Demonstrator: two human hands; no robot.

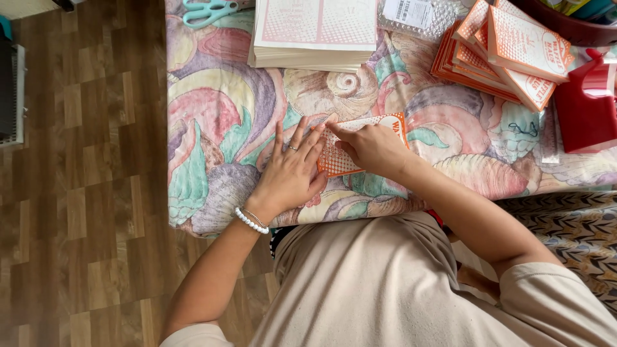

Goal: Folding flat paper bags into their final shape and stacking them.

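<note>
**Inspector:** Orange-and-white printed card was the item in hand in the head view. Where did it lie?

**Operator:** I saw the orange packet (360, 144) flat on the shell-patterned cloth (225, 122) near the front edge of the table, just ahead of the person's body. The left hand (292, 170) lay flat with fingers spread, pressing its left end down. The right hand (373, 148) covered its middle, fingers drawn together, with the fingertips pressing along its upper left edge.

**Inspector:** Your judgement on doing that step well?

**Operator:** I judged it a fold or crease. Good practice would have been to keep the left palm steady as an anchor and run the right fingertips evenly along the edge, so the card did not skew on the soft cloth.

**Inspector:** Containers and contents?

**Operator:** At the far right I noted a red box (585, 106), partly cut off; I could not tell what it held. A dark tub (565, 26) sat at the top right corner with coloured items inside, too cropped to identify. Loose stock stood near: a stack of pale printed sheets (315, 32), a heap of orange packets (501, 54), a bubble-wrap piece (418, 16) and teal scissors (209, 11).
</note>
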